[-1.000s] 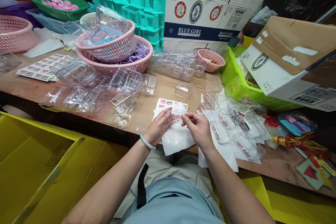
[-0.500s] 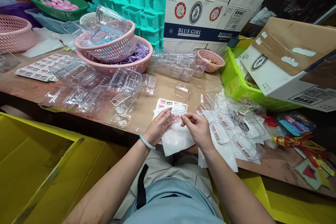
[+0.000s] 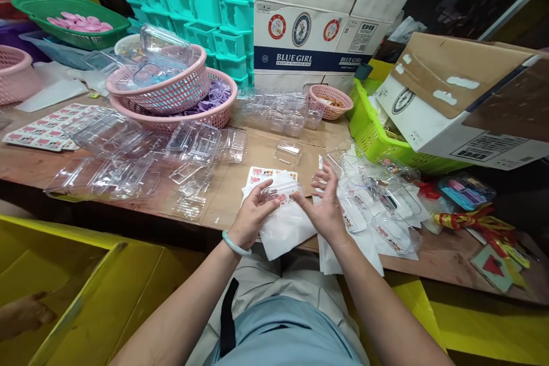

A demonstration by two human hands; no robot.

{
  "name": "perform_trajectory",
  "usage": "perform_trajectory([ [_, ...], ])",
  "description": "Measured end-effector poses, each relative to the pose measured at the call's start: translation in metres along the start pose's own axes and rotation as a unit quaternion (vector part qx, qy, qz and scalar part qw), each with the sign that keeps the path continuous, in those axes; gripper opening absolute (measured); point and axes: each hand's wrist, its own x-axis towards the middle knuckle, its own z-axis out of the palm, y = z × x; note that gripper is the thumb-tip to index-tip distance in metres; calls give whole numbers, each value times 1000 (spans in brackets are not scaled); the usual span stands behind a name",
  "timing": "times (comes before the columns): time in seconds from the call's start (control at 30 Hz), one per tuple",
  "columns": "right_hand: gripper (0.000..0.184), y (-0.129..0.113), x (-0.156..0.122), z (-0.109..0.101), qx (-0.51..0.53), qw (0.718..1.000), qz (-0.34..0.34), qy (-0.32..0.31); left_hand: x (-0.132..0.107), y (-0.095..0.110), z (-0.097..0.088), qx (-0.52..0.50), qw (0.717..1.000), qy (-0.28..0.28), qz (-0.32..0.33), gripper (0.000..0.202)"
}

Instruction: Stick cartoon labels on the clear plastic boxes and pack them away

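Note:
My left hand [image 3: 251,218], a pale green bangle on its wrist, pinches the left end of a small clear plastic box [image 3: 282,190] that carries a red-printed sticker. My right hand [image 3: 326,203] touches the box's right end with the thumb side while its fingers are spread and raised. The box is held just above white backing sheets [image 3: 283,227] and a sticker sheet [image 3: 268,174] near the table's front edge. A heap of stickered clear boxes [image 3: 377,206] lies right of my right hand.
Loose clear boxes [image 3: 128,166] cover the table's left. Stacked pink baskets [image 3: 171,91], a small pink basket [image 3: 332,102], a green crate [image 3: 377,137], teal crates [image 3: 206,6] and cardboard boxes [image 3: 313,17] stand behind. Yellow bins [image 3: 64,286] sit below left; someone's hand [image 3: 21,314] shows there.
My right hand has let go its pinch and spread its fingers upward. The view has shifted, so everything sits further left. A hand has appeared at bottom left.

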Motion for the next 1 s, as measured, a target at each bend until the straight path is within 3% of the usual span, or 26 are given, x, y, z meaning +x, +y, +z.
perform_trajectory([
  [0.13,54,-11,0,-20,127,960,13,-248,-12,19,6,11,996,-91,-16,67],
  [0.2,49,-14,3,-41,128,950,-8,-283,-12,27,2,28,991,-132,-25,67],
  [0.27,54,-8,8,-70,83,977,-42,-191,-5,32,-8,91,988,-127,-1,65],
  [0.33,61,11,16,-104,11,997,-81,12,8,32,-21,222,971,-59,66,62],
  [0.4,68,40,27,-133,-81,971,-111,197,21,28,-34,388,910,20,143,61],
  [0.43,69,56,33,-143,-124,953,-119,250,28,25,-39,463,869,45,166,62],
  [0.5,69,84,45,-151,-198,927,-129,292,38,19,-42,581,793,62,172,68],
  [0.57,65,100,55,-147,-260,914,-139,280,46,14,-39,656,739,66,140,69],
  [0.63,60,101,60,-139,-310,907,-145,245,51,13,-33,699,704,70,106,58],
  [0.73,61,85,52,-129,-333,903,-151,227,55,18,-32,725,682,60,81,35],
  [0.8,64,74,33,-127,-323,908,-177,200,57,23,-37,719,688,52,78,27],
  [0.83,64,70,20,-127,-323,911,-199,160,57,26,-39,700,708,44,81,24],
  [0.93,64,74,-25,-124,-358,903,-239,8,56,38,-40,556,827,-14,80,29],
  [1.0,71,85,-48,-118,-398,894,-205,-5,54,46,-30,422,902,-82,43,39],
])
